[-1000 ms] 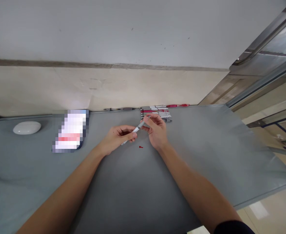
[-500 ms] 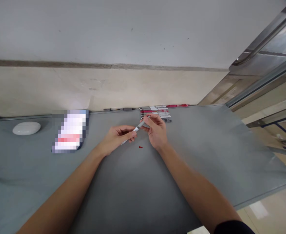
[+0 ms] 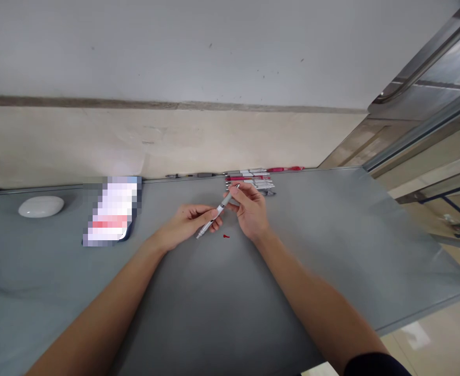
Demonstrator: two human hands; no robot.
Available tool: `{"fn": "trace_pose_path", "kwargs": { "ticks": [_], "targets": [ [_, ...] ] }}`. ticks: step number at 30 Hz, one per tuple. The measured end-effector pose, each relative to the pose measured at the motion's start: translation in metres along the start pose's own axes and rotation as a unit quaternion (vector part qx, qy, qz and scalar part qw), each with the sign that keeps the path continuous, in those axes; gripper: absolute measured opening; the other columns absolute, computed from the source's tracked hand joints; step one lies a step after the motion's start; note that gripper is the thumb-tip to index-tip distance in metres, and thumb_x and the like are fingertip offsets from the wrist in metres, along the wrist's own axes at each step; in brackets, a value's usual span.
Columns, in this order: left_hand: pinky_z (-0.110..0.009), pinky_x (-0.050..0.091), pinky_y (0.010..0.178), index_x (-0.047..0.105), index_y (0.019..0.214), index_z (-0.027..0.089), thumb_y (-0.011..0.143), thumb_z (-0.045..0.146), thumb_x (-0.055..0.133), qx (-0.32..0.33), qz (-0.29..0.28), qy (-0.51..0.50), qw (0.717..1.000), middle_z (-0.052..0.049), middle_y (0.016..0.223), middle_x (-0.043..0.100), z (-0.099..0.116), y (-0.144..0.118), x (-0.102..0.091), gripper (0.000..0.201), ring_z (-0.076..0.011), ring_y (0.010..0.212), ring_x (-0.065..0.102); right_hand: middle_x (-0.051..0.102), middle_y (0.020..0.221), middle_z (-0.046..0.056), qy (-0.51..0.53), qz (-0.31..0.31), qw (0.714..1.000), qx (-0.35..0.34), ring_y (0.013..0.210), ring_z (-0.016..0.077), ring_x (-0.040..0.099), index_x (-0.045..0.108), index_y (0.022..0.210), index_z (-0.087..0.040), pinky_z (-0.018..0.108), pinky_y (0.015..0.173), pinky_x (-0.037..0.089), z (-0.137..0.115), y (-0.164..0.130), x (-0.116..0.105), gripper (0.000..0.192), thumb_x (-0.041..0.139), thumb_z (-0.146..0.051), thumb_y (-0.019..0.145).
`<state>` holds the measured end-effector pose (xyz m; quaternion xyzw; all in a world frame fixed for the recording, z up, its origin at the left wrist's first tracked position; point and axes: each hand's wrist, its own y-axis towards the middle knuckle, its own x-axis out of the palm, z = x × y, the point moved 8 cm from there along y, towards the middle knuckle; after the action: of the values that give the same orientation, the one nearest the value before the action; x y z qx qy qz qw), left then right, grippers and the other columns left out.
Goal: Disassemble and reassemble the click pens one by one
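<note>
One grey tabletop (image 3: 331,261) bears a cluster of pens (image 3: 249,178) by its far edge. Nearer in, the left hand (image 3: 188,222) pinches a white-and-grey pen (image 3: 221,207) around mid-barrel, its lower end sticking out; the right hand (image 3: 251,211) grips the upper end, so it slants between both. Handling it well likely means a light, steady pinch, both ends kept in line so nothing slips, and care not to brush the small red piece (image 3: 226,236) lying nearby.

Forward-down head view, seemingly near table (image 3: 355,245)
</note>
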<state>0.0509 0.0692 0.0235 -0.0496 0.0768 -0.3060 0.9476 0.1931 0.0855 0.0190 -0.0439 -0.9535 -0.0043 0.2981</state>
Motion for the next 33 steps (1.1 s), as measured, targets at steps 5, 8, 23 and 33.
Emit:
{"fn": "trace_pose_path", "kwargs": {
  "ticks": [5, 8, 23, 33],
  "targets": [
    [-0.025, 0.047, 0.069, 0.074, 0.096, 0.018, 0.084, 0.046, 0.072, -0.004, 0.057, -0.013, 0.998, -0.003, 0.082, 0.070, -0.006, 0.003, -0.007, 0.030, -0.0131, 0.072, 0.061, 0.066, 0.080, -0.005, -0.009, 0.025, 1.000, -0.015, 0.076, 0.0119, 0.065, 0.070, 0.077, -0.026, 0.028, 0.066, 0.060, -0.002, 0.001, -0.004, 0.019, 0.085, -0.032, 0.065],
    [-0.025, 0.047, 0.066, 0.075, 0.091, 0.018, 0.082, 0.046, 0.074, -0.009, 0.068, -0.003, 0.998, -0.003, 0.078, 0.069, -0.008, 0.004, -0.009, 0.030, -0.0127, 0.069, 0.059, 0.065, 0.078, -0.005, -0.012, 0.027, 0.999, -0.020, 0.075, 0.0121, 0.065, 0.071, 0.077, -0.027, 0.028, 0.066, 0.060, -0.002, 0.001, -0.004, 0.019, 0.085, -0.032, 0.065],
    [-0.024, 0.048, 0.068, 0.074, 0.102, 0.021, 0.081, 0.043, 0.075, -0.003, 0.073, -0.022, 0.997, -0.001, 0.078, 0.069, -0.005, 0.002, -0.009, 0.030, -0.0116, 0.070, 0.061, 0.066, 0.080, -0.005, -0.017, 0.020, 1.000, -0.015, 0.077, 0.0130, 0.066, 0.070, 0.079, -0.027, 0.030, 0.069, 0.060, -0.002, 0.000, -0.003, 0.019, 0.084, -0.033, 0.067],
    [-0.026, 0.051, 0.068, 0.072, 0.083, 0.017, 0.091, 0.047, 0.061, 0.018, 0.005, -0.006, 1.000, -0.005, 0.080, 0.070, -0.001, 0.001, 0.000, 0.034, -0.0135, 0.071, 0.063, 0.069, 0.085, -0.004, -0.005, -0.004, 1.000, 0.002, 0.078, 0.0143, 0.068, 0.073, 0.081, -0.029, 0.030, 0.067, 0.060, 0.001, 0.000, 0.000, 0.019, 0.084, -0.034, 0.066]
  ]
}}
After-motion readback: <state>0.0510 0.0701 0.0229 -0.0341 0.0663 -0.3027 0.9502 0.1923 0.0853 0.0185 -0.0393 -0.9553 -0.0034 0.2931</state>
